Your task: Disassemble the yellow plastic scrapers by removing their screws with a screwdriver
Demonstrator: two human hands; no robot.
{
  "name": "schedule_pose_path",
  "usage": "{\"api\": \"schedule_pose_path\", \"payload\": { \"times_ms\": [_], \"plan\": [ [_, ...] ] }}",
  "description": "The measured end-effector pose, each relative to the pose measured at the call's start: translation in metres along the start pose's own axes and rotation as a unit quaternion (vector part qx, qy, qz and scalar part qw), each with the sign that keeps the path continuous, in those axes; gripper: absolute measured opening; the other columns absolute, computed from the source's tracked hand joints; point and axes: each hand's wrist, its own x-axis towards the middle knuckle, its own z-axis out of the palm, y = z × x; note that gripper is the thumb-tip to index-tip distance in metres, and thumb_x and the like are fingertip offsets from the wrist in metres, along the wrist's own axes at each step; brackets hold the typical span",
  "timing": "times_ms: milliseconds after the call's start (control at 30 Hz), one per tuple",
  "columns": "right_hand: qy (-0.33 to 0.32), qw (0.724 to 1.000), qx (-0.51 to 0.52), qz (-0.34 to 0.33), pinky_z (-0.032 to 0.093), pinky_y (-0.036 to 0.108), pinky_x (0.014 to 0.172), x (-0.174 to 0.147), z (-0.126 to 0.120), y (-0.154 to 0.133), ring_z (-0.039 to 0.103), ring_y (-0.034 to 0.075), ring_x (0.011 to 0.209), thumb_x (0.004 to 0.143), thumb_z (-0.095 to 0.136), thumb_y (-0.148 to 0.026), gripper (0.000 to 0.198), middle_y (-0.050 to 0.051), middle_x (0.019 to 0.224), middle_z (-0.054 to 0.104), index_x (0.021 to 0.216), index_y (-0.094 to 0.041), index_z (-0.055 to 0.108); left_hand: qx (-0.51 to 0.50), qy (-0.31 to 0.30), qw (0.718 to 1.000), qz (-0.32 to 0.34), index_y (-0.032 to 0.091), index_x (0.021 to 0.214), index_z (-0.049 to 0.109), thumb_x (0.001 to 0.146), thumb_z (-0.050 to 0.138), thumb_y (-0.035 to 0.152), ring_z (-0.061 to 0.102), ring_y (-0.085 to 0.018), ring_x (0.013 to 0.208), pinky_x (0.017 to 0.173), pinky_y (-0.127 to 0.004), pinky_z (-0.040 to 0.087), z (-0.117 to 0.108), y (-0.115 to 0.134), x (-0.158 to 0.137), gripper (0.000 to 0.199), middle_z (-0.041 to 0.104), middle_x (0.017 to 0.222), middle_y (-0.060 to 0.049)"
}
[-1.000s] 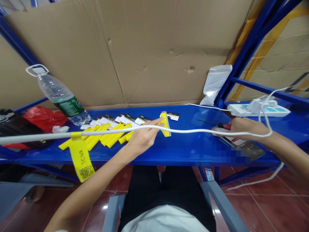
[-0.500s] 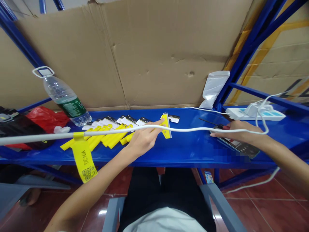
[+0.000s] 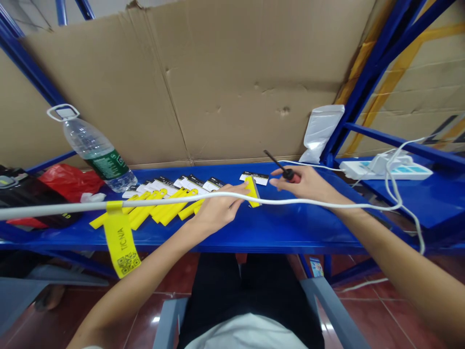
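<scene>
Head camera view shows two bare hands working over a blue bench [image 3: 286, 228]. Near the middle of the frame, the left hand [image 3: 216, 209] has its fingers closed on a yellow scraper [image 3: 252, 188], with the forefinger stretched toward its wide head; the handle is mostly hidden by the hand. This scraper is just right of the center of the frame, and a black and white card [image 3: 258, 178] lies right behind it. The right hand [image 3: 303, 182], at center right of the frame, has its fingers clamped on a screwdriver [image 3: 289, 174] with a red and black handle, while the tips of thumb and forefinger stand apart. The dark shaft points toward the upper left, near the scraper but not touching it. On the left of center, several yellow handles [image 3: 160, 206] lie slanted in a row, with white cards [image 3: 163, 184] at their upper ends. A white cable [image 3: 286, 200] passes across the frame in front of both arms, and a yellow tag [image 3: 121, 240] hangs from it at lower left. Further left stands a tilted-looking bottle [image 3: 96, 152], beside a red bag [image 3: 70, 179]. At the right side is a white power strip [image 3: 410, 173].
</scene>
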Motion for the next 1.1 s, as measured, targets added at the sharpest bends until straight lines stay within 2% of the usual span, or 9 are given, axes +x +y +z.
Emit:
{"api": "schedule_pose_path", "payload": {
  "times_ms": [133, 233, 333, 400, 533, 700, 800, 900, 1100],
  "plan": [
    [-0.121, 0.990, 0.070, 0.001, 0.032, 0.027, 0.046, 0.030, 0.023, 0.000, 0.046, 0.011, 0.054, 0.072, 0.103, -0.070, 0.071, -0.004, 0.071, 0.064, 0.118, -0.019, 0.083, 0.028, -0.023, 0.999, -0.018, 0.026, 0.157, 0.077, 0.111, 0.066, 0.007, 0.078, -0.032, 0.145, 0.126, -0.056, 0.063, 0.002, -0.003, -0.002, 0.051, 0.081, 0.154, -0.013],
    [-0.226, 0.961, 0.155, 0.022, 0.024, 0.024, 0.042, 0.043, 0.035, 0.000, 0.037, 0.006, 0.048, 0.068, 0.109, -0.058, 0.065, -0.006, 0.065, 0.060, 0.107, -0.016, 0.080, 0.048, -0.013, 0.999, -0.020, 0.025, 0.157, 0.076, 0.111, 0.068, 0.009, 0.077, -0.032, 0.146, 0.124, -0.053, 0.065, 0.007, -0.007, -0.004, 0.049, 0.078, 0.157, -0.015],
    [-0.277, 0.932, 0.231, 0.041, 0.021, 0.022, 0.040, 0.047, 0.047, 0.003, 0.035, 0.003, 0.044, 0.062, 0.112, -0.048, 0.058, -0.009, 0.059, 0.053, 0.090, -0.017, 0.072, 0.072, 0.000, 0.997, -0.035, 0.023, 0.152, 0.077, 0.109, 0.070, 0.008, 0.078, -0.034, 0.144, 0.121, -0.052, 0.068, 0.015, -0.011, -0.007, 0.047, 0.075, 0.161, -0.017],
    [-0.278, 0.923, 0.260, 0.049, 0.022, 0.021, 0.039, 0.046, 0.054, 0.007, 0.037, 0.004, 0.042, 0.059, 0.113, -0.043, 0.057, -0.009, 0.056, 0.052, 0.081, -0.018, 0.067, 0.086, 0.000, 0.995, -0.040, 0.022, 0.151, 0.077, 0.107, 0.072, 0.008, 0.079, -0.035, 0.143, 0.120, -0.054, 0.069, 0.022, -0.013, -0.007, 0.046, 0.074, 0.162, -0.018],
    [-0.275, 0.921, 0.272, 0.047, 0.027, 0.021, 0.039, 0.040, 0.060, 0.013, 0.036, 0.004, 0.039, 0.066, 0.107, -0.042, 0.046, -0.008, 0.049, 0.051, 0.076, -0.017, 0.069, 0.091, -0.018, 0.995, -0.036, 0.022, 0.152, 0.077, 0.109, 0.070, 0.011, 0.079, -0.036, 0.142, 0.120, -0.056, 0.068, 0.030, -0.014, -0.006, 0.045, 0.076, 0.160, -0.017],
    [-0.306, 0.915, 0.257, 0.048, 0.030, 0.020, 0.039, 0.035, 0.056, 0.019, 0.036, 0.006, 0.039, 0.080, 0.096, -0.046, 0.036, -0.007, 0.046, 0.051, 0.086, -0.016, 0.076, 0.107, -0.021, 0.994, -0.016, 0.021, 0.147, 0.080, 0.114, 0.067, 0.019, 0.083, -0.035, 0.134, 0.115, -0.053, 0.070, 0.034, -0.008, 0.000, 0.036, 0.082, 0.151, -0.017],
    [-0.317, 0.914, 0.250, 0.044, 0.029, 0.019, 0.040, 0.034, 0.051, 0.020, 0.038, 0.006, 0.039, 0.085, 0.095, -0.051, 0.040, -0.007, 0.046, 0.053, 0.088, -0.017, 0.075, 0.130, 0.002, 0.991, -0.019, 0.023, 0.144, 0.082, 0.116, 0.067, 0.023, 0.085, -0.033, 0.126, 0.110, -0.051, 0.072, 0.036, -0.004, -0.001, 0.032, 0.084, 0.146, -0.015],
    [-0.322, 0.907, 0.269, 0.036, 0.026, 0.018, 0.039, 0.034, 0.048, 0.020, 0.040, 0.006, 0.040, 0.085, 0.099, -0.056, 0.047, -0.006, 0.048, 0.053, 0.085, -0.017, 0.072, 0.147, 0.019, 0.989, -0.013, 0.024, 0.142, 0.084, 0.116, 0.066, 0.021, 0.087, -0.032, 0.121, 0.106, -0.048, 0.073, 0.036, -0.001, -0.003, 0.032, 0.086, 0.142, -0.014],
    [-0.327, 0.872, 0.364, 0.031, 0.030, 0.019, 0.041, 0.033, 0.055, 0.021, 0.041, 0.005, 0.042, 0.091, 0.098, -0.058, 0.049, -0.005, 0.057, 0.059, 0.088, -0.016, 0.073, 0.135, 0.049, 0.990, -0.011, 0.023, 0.145, 0.083, 0.119, 0.063, 0.020, 0.087, -0.030, 0.123, 0.109, -0.047, 0.072, 0.032, 0.002, -0.006, 0.033, 0.087, 0.141, -0.013]
  ]
}}
